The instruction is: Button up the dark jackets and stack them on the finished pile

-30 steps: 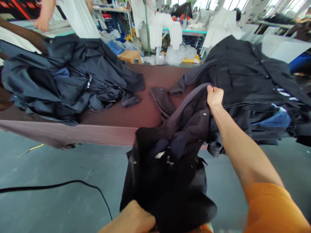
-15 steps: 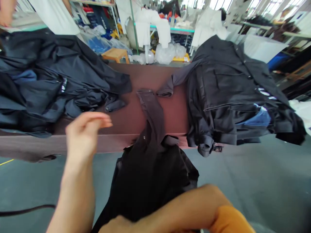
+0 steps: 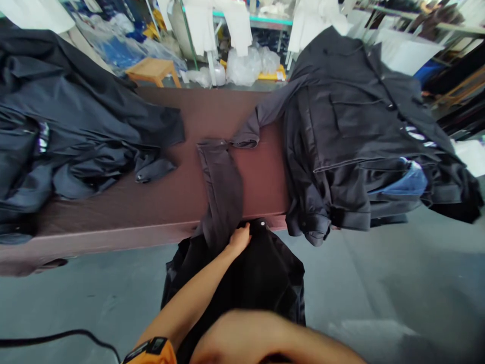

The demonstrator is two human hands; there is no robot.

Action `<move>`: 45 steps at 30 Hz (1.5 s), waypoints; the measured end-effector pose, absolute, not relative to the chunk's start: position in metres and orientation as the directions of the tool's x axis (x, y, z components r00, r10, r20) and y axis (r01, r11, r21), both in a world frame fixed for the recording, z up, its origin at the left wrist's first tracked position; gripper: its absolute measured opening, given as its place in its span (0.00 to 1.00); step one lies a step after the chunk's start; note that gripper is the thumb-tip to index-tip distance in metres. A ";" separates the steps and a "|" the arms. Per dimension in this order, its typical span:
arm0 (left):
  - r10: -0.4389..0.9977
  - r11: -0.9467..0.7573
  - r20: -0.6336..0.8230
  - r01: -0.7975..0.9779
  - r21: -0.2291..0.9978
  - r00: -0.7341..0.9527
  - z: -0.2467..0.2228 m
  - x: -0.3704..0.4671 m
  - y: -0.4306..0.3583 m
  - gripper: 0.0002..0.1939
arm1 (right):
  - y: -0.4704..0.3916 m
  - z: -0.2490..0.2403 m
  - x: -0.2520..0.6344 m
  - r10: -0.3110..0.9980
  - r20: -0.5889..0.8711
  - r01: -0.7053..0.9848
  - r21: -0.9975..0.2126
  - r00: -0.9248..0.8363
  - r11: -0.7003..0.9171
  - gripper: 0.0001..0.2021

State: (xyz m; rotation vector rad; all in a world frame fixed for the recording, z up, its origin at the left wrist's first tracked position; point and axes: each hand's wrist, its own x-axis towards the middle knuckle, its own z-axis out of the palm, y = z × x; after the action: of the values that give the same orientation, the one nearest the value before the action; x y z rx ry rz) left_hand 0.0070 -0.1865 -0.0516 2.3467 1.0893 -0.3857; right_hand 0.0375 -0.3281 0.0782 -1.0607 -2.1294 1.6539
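A dark garment (image 3: 261, 273) hangs from the front edge of the brown table (image 3: 159, 212), and its sleeve (image 3: 220, 177) lies up on the tabletop. My left hand (image 3: 239, 237) reaches in from the lower left and grips the garment where the sleeve crosses the table edge. My right arm (image 3: 257, 336) lies blurred across the bottom of the view, close to the camera and over the lower part of the garment. Its fingers are hidden.
A heap of dark jackets (image 3: 76, 126) covers the table's left side. A taller stack of dark jackets (image 3: 352, 136) sits on the right and overhangs the edge. A black cable (image 3: 56, 337) runs on the grey floor. A wooden stool (image 3: 151, 71) and white garments (image 3: 212, 25) stand beyond the table.
My left hand has come down from the air and taken hold of the garment at the table edge. My right hand let go of the right stack earlier and dropped low. The view tilted down.
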 end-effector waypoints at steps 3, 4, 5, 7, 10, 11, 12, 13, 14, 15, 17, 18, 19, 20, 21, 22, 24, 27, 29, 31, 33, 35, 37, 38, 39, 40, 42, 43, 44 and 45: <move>0.595 -0.526 -0.448 0.744 0.411 0.668 -0.052 -0.013 -0.189 0.13 | -0.332 0.045 0.111 0.947 -0.287 0.491 -0.852 -0.143 -0.184 0.17; 0.595 -0.525 -0.420 0.727 0.443 0.685 -0.047 -0.022 -0.195 0.12 | -0.334 0.034 0.134 0.955 -0.279 0.470 -0.832 0.103 -0.294 0.17; 0.603 -0.528 -0.362 0.696 0.488 0.711 -0.040 -0.031 -0.203 0.11 | -0.338 0.025 0.153 0.917 -0.260 0.423 -0.825 0.303 -0.374 0.15; 0.604 -0.566 -0.155 0.558 0.607 0.782 -0.019 -0.051 -0.220 0.09 | -0.344 0.013 0.174 0.888 -0.223 0.352 -0.858 0.401 -0.374 0.14; 0.492 -0.647 0.178 0.221 0.730 0.852 0.024 -0.075 -0.238 0.08 | -0.345 0.022 0.164 0.974 -0.086 0.356 -0.921 0.211 -0.158 0.22; 0.435 -0.654 0.230 0.130 0.745 0.870 0.039 -0.082 -0.240 0.09 | -0.343 0.030 0.154 0.990 -0.022 0.377 -0.923 0.136 -0.073 0.25; 0.389 -0.652 0.263 0.063 0.756 0.883 0.053 -0.087 -0.241 0.11 | -0.341 0.041 0.144 0.997 0.034 0.393 -0.920 0.071 0.003 0.26; 0.365 -0.650 0.284 0.025 0.760 0.887 0.067 -0.091 -0.240 0.12 | -0.340 0.052 0.135 0.997 0.074 0.398 -0.915 0.023 0.058 0.24; 0.364 -0.660 0.305 0.013 0.751 0.880 0.079 -0.095 -0.238 0.14 | -0.338 0.064 0.126 0.995 0.102 0.395 -0.914 -0.001 0.094 0.20; 0.386 -0.684 0.325 0.031 0.729 0.863 0.090 -0.099 -0.236 0.15 | -0.338 0.075 0.119 0.993 0.120 0.390 -0.914 -0.007 0.114 0.15; 0.487 -0.741 0.347 0.169 0.650 0.802 0.110 -0.106 -0.233 0.18 | -0.341 0.095 0.107 0.988 0.153 0.409 -0.902 0.009 0.136 0.10; 0.543 -0.757 0.356 0.260 0.600 0.760 0.118 -0.109 -0.234 0.19 | -0.343 0.104 0.102 0.984 0.178 0.452 -0.879 0.019 0.150 0.09; 0.581 -0.768 0.376 0.331 0.548 0.722 0.124 -0.112 -0.236 0.21 | -0.346 0.111 0.097 0.978 0.206 0.508 -0.845 0.021 0.167 0.09; 0.587 -0.783 0.407 0.364 0.503 0.700 0.129 -0.115 -0.240 0.24 | -0.349 0.118 0.091 0.972 0.233 0.560 -0.807 0.013 0.186 0.12; 0.559 -0.813 0.453 0.350 0.466 0.694 0.132 -0.118 -0.245 0.26 | -0.351 0.123 0.086 0.968 0.252 0.597 -0.777 0.008 0.198 0.14; 0.499 -0.854 0.516 0.292 0.431 0.696 0.133 -0.121 -0.251 0.26 | -0.354 0.127 0.081 0.964 0.264 0.617 -0.761 0.012 0.201 0.16; 0.354 -0.920 0.636 0.135 0.367 0.686 0.132 -0.126 -0.264 0.25 | -0.360 0.132 0.072 0.962 0.268 0.617 -0.766 0.052 0.180 0.16; 0.255 -0.956 0.723 0.054 0.289 0.642 0.129 -0.133 -0.286 0.21 | -0.371 0.134 0.063 0.965 0.231 0.610 -0.784 0.121 0.111 0.12; 0.222 -0.969 0.731 0.064 0.238 0.645 0.132 -0.135 -0.303 0.20 | -0.380 0.132 0.059 0.971 0.198 0.615 -0.785 0.137 0.073 0.11; 0.216 -0.970 0.691 0.075 0.229 0.689 0.137 -0.134 -0.320 0.23 | -0.386 0.127 0.056 0.973 0.172 0.643 -0.765 0.152 0.035 0.10; 0.279 -0.948 0.601 0.114 0.299 0.749 0.139 -0.131 -0.335 0.28 | -0.386 0.120 0.055 0.973 0.153 0.706 -0.708 0.171 -0.013 0.11; 0.341 -0.908 0.506 0.138 0.397 0.792 0.134 -0.126 -0.345 0.28 | -0.383 0.111 0.056 0.965 0.168 0.776 -0.628 0.200 -0.051 0.12; 0.332 -0.884 0.459 0.102 0.457 0.824 0.120 -0.124 -0.347 0.15 | -0.379 0.100 0.057 0.949 0.228 0.842 -0.536 0.218 -0.064 0.11; 0.314 -0.878 0.453 0.075 0.472 0.834 0.112 -0.124 -0.347 0.07 | -0.377 0.093 0.057 0.940 0.270 0.875 -0.481 0.210 -0.057 0.11; 0.308 -0.871 0.455 0.055 0.489 0.835 0.105 -0.126 -0.345 0.03 | -0.377 0.086 0.058 0.933 0.307 0.907 -0.420 0.186 -0.042 0.12; 0.327 -0.856 0.459 0.053 0.514 0.826 0.097 -0.129 -0.344 0.05 | -0.378 0.078 0.057 0.931 0.334 0.934 -0.357 0.149 -0.022 0.13; 0.420 -0.805 0.454 0.091 0.586 0.786 0.086 -0.138 -0.343 0.07 | -0.381 0.063 0.055 0.933 0.353 0.967 -0.254 0.070 0.023 0.15; 0.472 -0.774 0.449 0.113 0.623 0.759 0.083 -0.144 -0.342 0.06 | -0.382 0.056 0.054 0.934 0.354 0.974 -0.222 0.041 0.041 0.16; 0.516 -0.747 0.444 0.131 0.652 0.733 0.080 -0.148 -0.343 0.06 | -0.384 0.051 0.051 0.934 0.358 0.978 -0.202 0.021 0.055 0.16; 0.551 -0.726 0.441 0.146 0.672 0.709 0.077 -0.153 -0.343 0.06 | -0.384 0.046 0.049 0.930 0.366 0.979 -0.191 0.003 0.072 0.18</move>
State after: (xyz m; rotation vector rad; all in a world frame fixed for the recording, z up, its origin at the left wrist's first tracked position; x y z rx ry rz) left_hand -0.1526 -0.3434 0.0773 2.2969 0.5279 0.8578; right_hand 0.0488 -0.3843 0.0462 -1.8938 -1.9634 -0.1665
